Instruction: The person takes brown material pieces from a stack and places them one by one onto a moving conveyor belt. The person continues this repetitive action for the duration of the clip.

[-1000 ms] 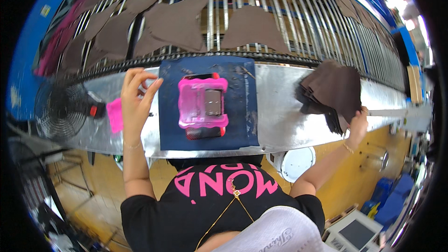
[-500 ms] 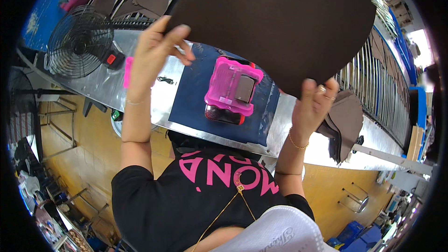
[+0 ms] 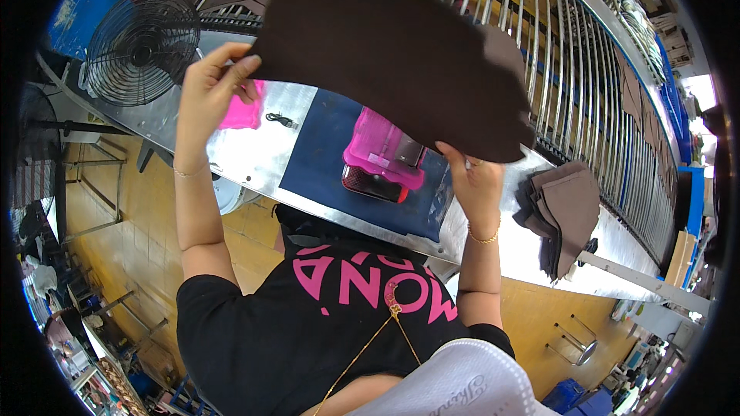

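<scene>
I hold a large dark brown piece of leather (image 3: 393,54) up in the air with both hands. My left hand (image 3: 212,85) pinches its left edge. Its lower right edge is gripped by my right hand (image 3: 478,181). Below the piece, a pink boxy device (image 3: 383,156) sits on a dark blue mat (image 3: 324,162) on the metal bench (image 3: 254,162). The leather hides part of the bench and of the conveyor behind it.
A stack of brown leather pieces (image 3: 566,212) lies on the bench to the right. A pink pad (image 3: 243,112) lies by my left hand. A round wire-caged fan (image 3: 142,46) stands at the left. Behind the bench runs a conveyor of metal rods (image 3: 586,92) carrying more brown pieces.
A second ago my right hand was on the stack at the right. Since then both hands have lifted one piece and spread it above the pink device; it has shifted slightly left.
</scene>
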{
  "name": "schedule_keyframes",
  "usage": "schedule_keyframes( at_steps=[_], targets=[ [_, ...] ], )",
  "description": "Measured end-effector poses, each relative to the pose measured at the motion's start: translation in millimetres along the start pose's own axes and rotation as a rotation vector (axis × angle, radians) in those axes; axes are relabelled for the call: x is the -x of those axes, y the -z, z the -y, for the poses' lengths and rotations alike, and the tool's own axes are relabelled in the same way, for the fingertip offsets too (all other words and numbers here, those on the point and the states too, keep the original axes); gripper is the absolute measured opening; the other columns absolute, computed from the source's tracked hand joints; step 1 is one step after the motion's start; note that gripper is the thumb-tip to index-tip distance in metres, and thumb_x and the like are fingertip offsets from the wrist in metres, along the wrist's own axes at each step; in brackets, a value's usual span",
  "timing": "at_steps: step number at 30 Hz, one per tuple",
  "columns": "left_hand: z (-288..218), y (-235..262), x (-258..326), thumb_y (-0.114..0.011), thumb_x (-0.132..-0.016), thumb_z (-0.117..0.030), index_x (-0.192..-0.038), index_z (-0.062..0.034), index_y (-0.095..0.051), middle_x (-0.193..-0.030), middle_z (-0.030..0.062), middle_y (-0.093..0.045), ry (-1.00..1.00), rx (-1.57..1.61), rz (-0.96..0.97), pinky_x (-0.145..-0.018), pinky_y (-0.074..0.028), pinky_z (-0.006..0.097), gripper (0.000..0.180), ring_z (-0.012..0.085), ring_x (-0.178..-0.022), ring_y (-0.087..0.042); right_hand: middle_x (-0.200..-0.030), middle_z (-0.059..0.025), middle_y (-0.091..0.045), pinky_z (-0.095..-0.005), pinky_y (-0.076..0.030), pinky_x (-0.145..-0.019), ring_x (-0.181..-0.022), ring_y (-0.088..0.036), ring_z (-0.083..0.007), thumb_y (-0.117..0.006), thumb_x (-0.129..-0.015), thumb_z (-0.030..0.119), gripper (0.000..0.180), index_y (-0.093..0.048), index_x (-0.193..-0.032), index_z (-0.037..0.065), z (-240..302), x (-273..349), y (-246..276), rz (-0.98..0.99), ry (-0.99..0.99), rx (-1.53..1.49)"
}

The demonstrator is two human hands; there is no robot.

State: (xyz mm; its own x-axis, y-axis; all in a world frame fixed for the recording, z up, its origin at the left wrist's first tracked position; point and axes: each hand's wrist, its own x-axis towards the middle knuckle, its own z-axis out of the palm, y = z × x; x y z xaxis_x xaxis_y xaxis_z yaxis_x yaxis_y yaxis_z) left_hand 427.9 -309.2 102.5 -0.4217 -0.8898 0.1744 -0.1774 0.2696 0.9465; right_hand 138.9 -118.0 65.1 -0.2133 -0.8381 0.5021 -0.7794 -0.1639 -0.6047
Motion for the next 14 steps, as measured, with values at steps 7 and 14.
schedule_keyframes(
  at_steps=[7,14],
  targets=[
    [-13.2,-66.7,-9.9,-0.061,-0.083,-0.004,-0.091,0.0008,-0.063,-0.072,0.0068,-0.058,-0.048,-0.292,0.422,-0.050,-0.046,0.027,0.010,0.0151,-0.054,-0.059,-0.082,-0.0071,-0.067,-0.0297,-0.046,-0.068,-0.066,-0.056,-0.0226,-0.066,-0.066,-0.004,0.034,-0.069,-0.098,0.008,-36.5,62.9,42.4,0.024,-0.163,0.026],
    [-33.8,-130.3,-16.8,-0.064,-0.075,-0.001,-0.090,-0.0042,-0.065,-0.092,0.0095,-0.058,-0.546,-0.475,0.729,-0.066,-0.048,0.038,0.015,0.0263,-0.076,-0.061,-0.099,-0.0091,-0.069,-0.0320,-0.044,-0.093,-0.101,-0.062,-0.0206,-0.060,-0.085,-0.003,0.026,-0.067,-0.108,0.006,-45.7,128.8,128.4,0.070,-0.637,-0.292]
  ],
)
